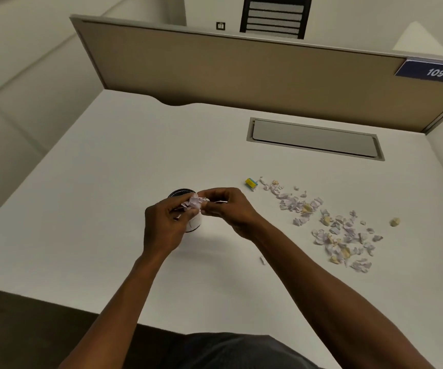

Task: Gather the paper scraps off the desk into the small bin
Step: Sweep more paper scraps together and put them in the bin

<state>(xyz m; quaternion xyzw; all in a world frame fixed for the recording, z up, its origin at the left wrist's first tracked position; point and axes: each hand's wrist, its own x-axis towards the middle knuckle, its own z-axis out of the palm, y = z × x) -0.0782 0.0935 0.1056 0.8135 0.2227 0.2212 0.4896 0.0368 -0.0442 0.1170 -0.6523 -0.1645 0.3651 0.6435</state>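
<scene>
Both hands (201, 211) pinch crumpled lilac paper scraps (195, 203) above the round bin (180, 194).

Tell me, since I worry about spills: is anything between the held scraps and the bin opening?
Nothing visible does. Both hands, left hand and right hand, hold the wad of scraps right above the small bin.

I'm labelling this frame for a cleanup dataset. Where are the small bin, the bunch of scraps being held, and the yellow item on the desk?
small bin (194, 224), head view, white side wall.
held scraps (194, 202), head view, crumpled middle.
yellow item (250, 182), head view, yellow body.
</scene>
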